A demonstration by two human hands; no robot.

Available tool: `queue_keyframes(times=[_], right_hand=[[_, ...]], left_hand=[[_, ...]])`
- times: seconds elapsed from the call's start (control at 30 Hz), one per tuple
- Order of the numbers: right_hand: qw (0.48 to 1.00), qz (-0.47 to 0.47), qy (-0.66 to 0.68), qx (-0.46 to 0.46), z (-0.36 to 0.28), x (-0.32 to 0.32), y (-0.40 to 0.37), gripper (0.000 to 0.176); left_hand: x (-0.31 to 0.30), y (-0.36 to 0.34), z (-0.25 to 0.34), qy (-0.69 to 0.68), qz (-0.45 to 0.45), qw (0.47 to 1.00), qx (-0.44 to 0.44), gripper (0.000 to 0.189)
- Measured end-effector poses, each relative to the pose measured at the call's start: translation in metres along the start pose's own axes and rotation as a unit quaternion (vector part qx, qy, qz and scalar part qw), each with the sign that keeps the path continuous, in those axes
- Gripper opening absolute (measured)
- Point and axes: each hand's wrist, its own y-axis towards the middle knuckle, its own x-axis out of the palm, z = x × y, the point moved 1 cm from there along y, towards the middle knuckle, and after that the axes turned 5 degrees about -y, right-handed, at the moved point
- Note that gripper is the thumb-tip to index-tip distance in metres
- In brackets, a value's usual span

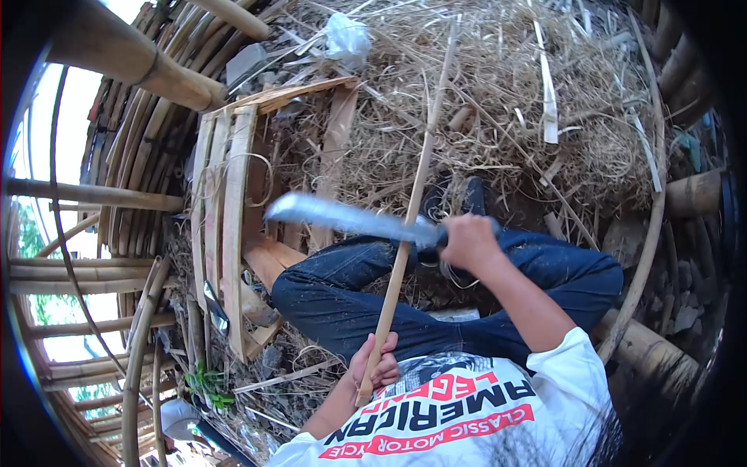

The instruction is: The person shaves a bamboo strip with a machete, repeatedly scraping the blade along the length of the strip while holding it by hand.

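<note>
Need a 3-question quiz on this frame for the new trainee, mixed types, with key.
1. Multiple choice: what does the right hand hold?
a) a hammer
b) a machete
c) a bottle

2. True or false: the left hand grips the strip near the end closest to the body.

3. Fill in: in this view, the machete's tip lies to the ____ of the strip.

Key: 1 b; 2 true; 3 left

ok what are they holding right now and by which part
The left hand grips a long tan bamboo strip close to its near end; the right hand holds a silvery metal machete by its handle.
</note>
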Motion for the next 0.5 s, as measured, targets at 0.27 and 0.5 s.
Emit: queue_keyframes(times=[0.27,0.5], right_hand=[[0.999,-0.035,-0.01,0.0,0.005,-0.005,0.005,0.023],[0.998,-0.014,-0.016,0.053,0.016,-0.002,0.035,0.024]], left_hand=[[-0.001,0.001,0.0,0.024,0.027,0.999,-0.026,0.043],[-0.004,-0.002,0.002,0.018,0.026,0.999,-0.012,0.046]])
